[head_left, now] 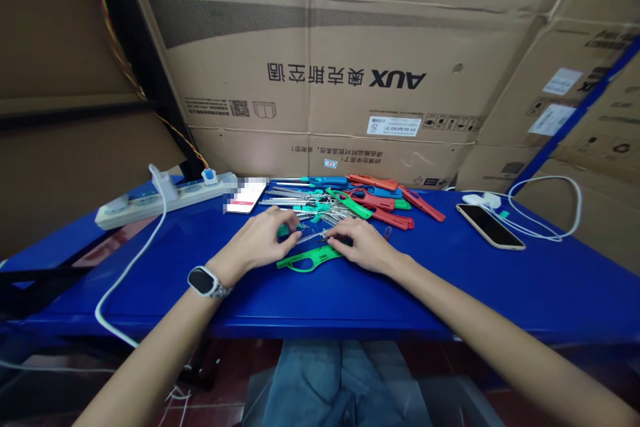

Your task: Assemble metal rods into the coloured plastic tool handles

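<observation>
My left hand (265,237), a watch on its wrist, is curled with thumb and fingertips drawn together at the near side of a pile of lighter parts; what they grip is too small to make out. Facing it, my right hand (363,243) pinches one end of a small clear part (311,238), which stretches toward my left thumb. Just below lies a green long-lighter handle shell (305,261) with a trigger loop, partly under my right fingers. Beyond my hands are metal lighter tubes (287,201) and a red handle shell (373,200).
On the blue table (450,287) stands a white power strip (165,199) at left, its white cable (133,260) running over the front edge. Nearby lies a phone with a lit screen (253,193). At right are a dark phone (490,225) and a coiled white cable (575,213). Cardboard (310,33) walls the back.
</observation>
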Demonstrator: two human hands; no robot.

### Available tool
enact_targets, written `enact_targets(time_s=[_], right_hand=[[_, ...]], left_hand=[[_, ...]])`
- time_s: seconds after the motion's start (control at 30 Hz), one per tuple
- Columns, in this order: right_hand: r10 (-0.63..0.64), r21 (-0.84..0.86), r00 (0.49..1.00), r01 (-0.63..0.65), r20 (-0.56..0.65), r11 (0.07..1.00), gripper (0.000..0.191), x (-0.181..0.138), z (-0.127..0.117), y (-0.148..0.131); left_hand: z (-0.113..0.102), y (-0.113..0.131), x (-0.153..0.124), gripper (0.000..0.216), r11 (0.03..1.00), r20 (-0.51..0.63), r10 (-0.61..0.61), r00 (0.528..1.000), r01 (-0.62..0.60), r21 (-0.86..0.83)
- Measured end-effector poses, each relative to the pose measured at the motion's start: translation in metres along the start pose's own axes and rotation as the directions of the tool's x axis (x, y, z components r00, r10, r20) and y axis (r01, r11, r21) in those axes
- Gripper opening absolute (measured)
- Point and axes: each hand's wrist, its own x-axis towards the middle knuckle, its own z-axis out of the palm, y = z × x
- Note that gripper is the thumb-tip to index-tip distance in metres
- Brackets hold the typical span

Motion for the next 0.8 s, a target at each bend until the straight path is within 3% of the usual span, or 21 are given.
enact_targets(time_s=[0.07,0.13,0.23,0.4,0.53,0.8], right_hand=[[-0.011,0.000,1.000,0.011,0.011,1.000,0.017,-0.001,0.001,-0.001],[-0.023,0.002,1.000,0.023,0.013,1.000,0.017,-0.002,0.001,-0.003],[-0.040,0.011,0.999,0.040,0.015,0.999,0.017,-0.003,0.000,-0.005],[-0.009,0.028,0.999,0.008,0.043,1.000,0.015,-0.007,-0.001,-0.006],[0.019,0.107,1.000,-0.019,-0.004,0.994,0.011,-0.008,0.005,-0.008],[0.020,0.127,0.999,-0.014,-0.043,0.992,0.007,-0.013,0.014,-0.015]], left_hand=[[0.001,0.013,-0.010,0.021,0.982,-0.091,0.137,0.986,-0.123,0.145],[0.006,0.025,-0.019,0.023,0.964,0.002,0.228,0.974,-0.226,0.142],[0.016,0.033,-0.027,0.021,0.955,0.095,0.268,0.959,-0.277,0.102],[0.025,0.020,-0.019,0.019,0.958,0.105,0.284,0.953,-0.286,0.002],[0.027,0.010,-0.015,0.018,0.957,0.106,0.281,0.954,-0.270,-0.105],[0.030,0.011,-0.019,0.012,0.979,0.002,0.154,0.988,-0.152,-0.136]])
